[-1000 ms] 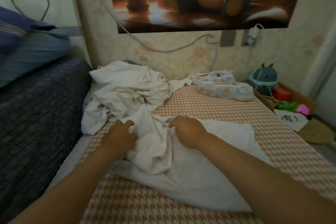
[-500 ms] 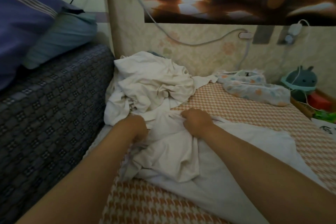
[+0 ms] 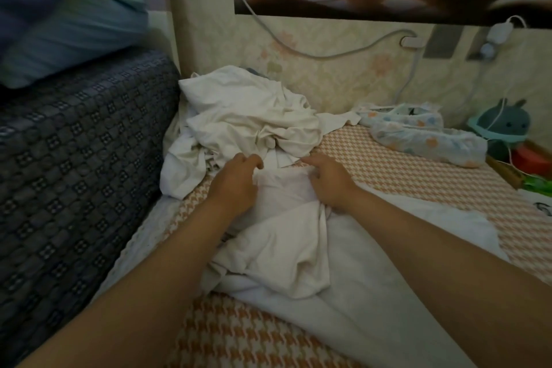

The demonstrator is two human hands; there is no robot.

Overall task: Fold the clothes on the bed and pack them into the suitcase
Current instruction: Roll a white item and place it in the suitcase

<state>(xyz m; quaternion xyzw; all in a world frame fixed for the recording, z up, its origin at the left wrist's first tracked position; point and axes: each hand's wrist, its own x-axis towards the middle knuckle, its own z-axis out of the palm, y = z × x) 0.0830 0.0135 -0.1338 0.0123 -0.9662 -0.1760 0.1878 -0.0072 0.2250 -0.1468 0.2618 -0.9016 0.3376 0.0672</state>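
As the white garment (image 3: 283, 248) lies on the bed (image 3: 412, 179), my left hand (image 3: 236, 182) and right hand (image 3: 328, 182) pinch its far edge

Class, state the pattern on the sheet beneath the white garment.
Orange-and-white houndstooth sheet, seen best in the head view.

Head camera, my sole view: worn above the bed (image 3: 388, 176), facing forward and down toward the wall (image 3: 343, 78); close range, wide angle.
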